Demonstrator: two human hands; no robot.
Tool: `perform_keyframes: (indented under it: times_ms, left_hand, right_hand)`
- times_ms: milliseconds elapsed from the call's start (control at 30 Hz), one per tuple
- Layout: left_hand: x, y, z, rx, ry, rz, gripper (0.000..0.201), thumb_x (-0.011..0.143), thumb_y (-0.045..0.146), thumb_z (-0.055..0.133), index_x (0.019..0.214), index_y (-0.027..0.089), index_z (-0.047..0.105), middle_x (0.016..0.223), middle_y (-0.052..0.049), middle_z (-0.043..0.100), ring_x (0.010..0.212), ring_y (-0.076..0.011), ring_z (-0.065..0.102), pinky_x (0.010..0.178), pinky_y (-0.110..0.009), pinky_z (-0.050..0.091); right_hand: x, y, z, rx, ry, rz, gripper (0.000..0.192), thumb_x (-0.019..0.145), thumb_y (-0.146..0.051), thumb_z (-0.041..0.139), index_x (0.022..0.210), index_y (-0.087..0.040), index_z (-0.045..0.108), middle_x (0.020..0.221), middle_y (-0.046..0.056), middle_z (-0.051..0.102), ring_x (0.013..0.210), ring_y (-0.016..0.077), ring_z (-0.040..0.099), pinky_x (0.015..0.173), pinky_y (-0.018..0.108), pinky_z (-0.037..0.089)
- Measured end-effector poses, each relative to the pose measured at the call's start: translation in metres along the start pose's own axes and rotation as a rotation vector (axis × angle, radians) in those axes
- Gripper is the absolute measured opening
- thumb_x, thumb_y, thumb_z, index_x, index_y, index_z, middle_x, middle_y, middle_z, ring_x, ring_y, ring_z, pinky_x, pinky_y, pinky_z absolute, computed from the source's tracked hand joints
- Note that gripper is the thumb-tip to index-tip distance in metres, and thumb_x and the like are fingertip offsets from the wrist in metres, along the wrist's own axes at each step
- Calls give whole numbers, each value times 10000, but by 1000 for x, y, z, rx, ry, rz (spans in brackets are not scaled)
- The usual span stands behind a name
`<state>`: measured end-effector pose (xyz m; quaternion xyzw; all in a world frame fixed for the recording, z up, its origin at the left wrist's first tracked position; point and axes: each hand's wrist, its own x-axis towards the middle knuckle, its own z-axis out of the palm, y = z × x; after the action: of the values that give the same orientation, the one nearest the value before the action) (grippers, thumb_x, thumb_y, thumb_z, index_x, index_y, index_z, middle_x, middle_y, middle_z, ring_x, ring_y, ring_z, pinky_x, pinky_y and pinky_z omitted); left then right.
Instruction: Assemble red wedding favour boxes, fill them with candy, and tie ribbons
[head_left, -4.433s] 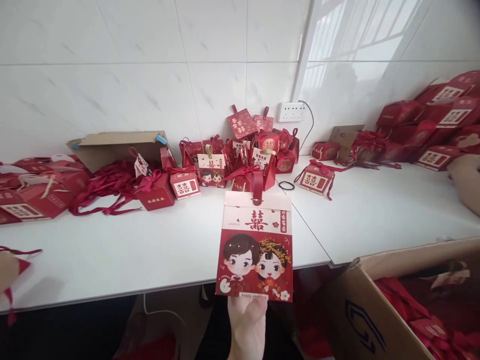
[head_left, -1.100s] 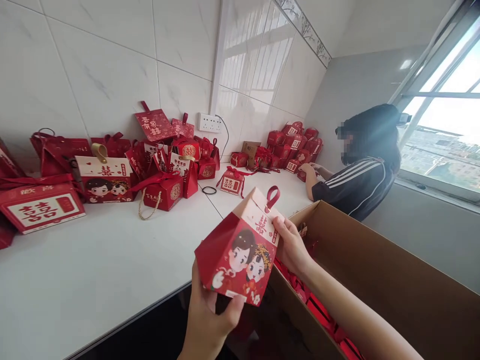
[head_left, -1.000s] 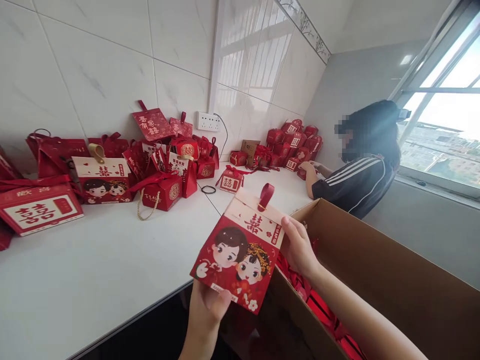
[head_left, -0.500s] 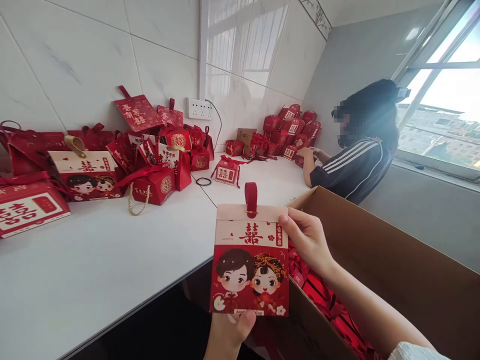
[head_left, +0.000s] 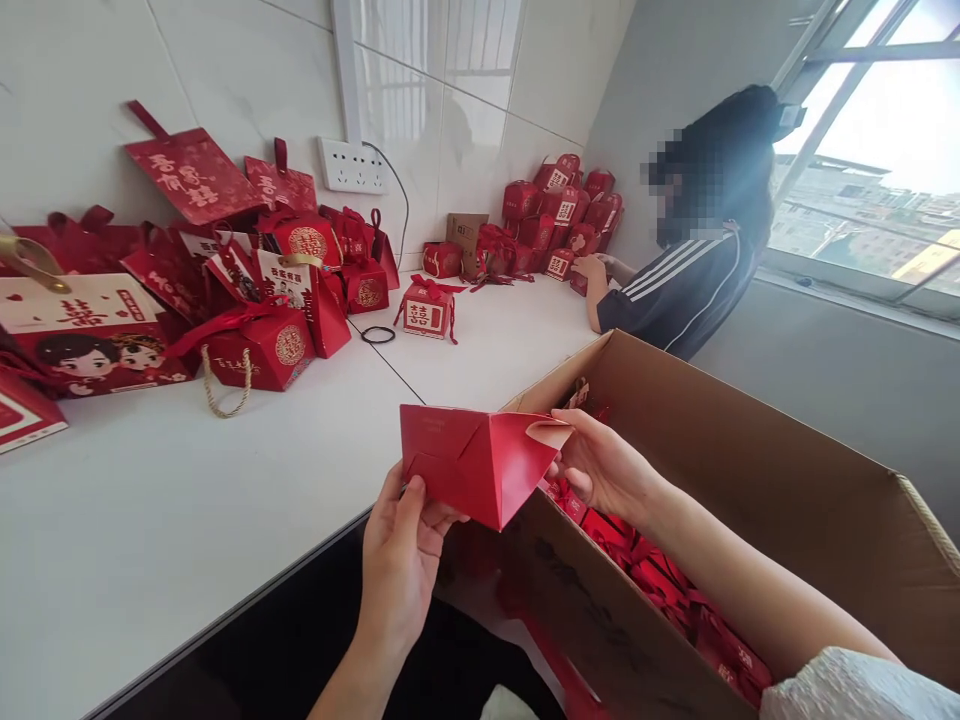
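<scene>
Between my two hands is a red paper gift box (head_left: 457,455), tipped so that its plain folded bottom and one side face me. My left hand (head_left: 405,540) grips the bottom end, thumb on the near face and fingers beneath. At the other end my right hand (head_left: 600,460) pinches the top edge, where a bit of cream lining shows. The box's printed front is turned away from view. Just below and to the right stands a large open cardboard carton (head_left: 750,430) with many red boxes (head_left: 660,580) inside.
Red gift boxes and bags (head_left: 262,345) crowd the left of the white counter (head_left: 187,540). One small red box (head_left: 425,308) stands apart beside a black cord loop (head_left: 377,334). A power strip (head_left: 352,165) is on the wall. Another person (head_left: 697,270) handles stacked boxes (head_left: 562,210).
The gift box has been tilted from its upright printed front to its red bottom. My left hand has come up along its left side. The whole view has shifted to the right.
</scene>
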<state>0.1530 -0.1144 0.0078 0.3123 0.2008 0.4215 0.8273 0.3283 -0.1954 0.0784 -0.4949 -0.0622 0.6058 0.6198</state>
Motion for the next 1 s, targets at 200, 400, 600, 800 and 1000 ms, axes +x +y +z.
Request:
perform_keyframes:
  times_ms: [200,400,600,800,1000]
  left_hand:
    - [1,-8,8,142,-154,35,248,778,327,674,968,211,564,838,4,706,654,-133,679,613,-241,570]
    - [-2,-14,21,489,-399,112,261,855,322,572,1072,204,487,772,-23,714,674,-185,696,624,-297,566]
    - [19,-52,17,1168,-557,806,636,829,211,567,1385,175,262,1301,-142,529,1264,-258,445,1022,-415,375]
    - [36,-91,3,1498,-730,965,359,836,220,475,1192,209,515,1220,-80,585,1257,-258,422,1083,-441,143]
    - [40,-100,0,1447,-720,978,282,833,267,452,1096,221,543,1114,-73,611,1202,-256,432,1072,-447,117]
  right_hand:
    - [3,5,-31,84,-25,-17,143,876,-202,455,855,-136,580,660,12,661,524,103,659,407,129,530]
    - [5,11,-72,13,-17,-17,180,873,-238,466,859,-142,618,720,36,716,623,148,687,585,257,588]
    - [-12,-34,-128,-91,336,-515,132,860,-157,500,897,-130,624,689,56,715,548,155,679,500,244,576]
    - [-7,-30,-179,162,394,-451,197,848,-79,434,828,-160,613,567,-5,677,458,102,640,424,154,533]
    - [10,-13,-201,216,247,-504,139,838,-168,491,852,-234,613,612,-55,677,564,95,663,478,146,537]
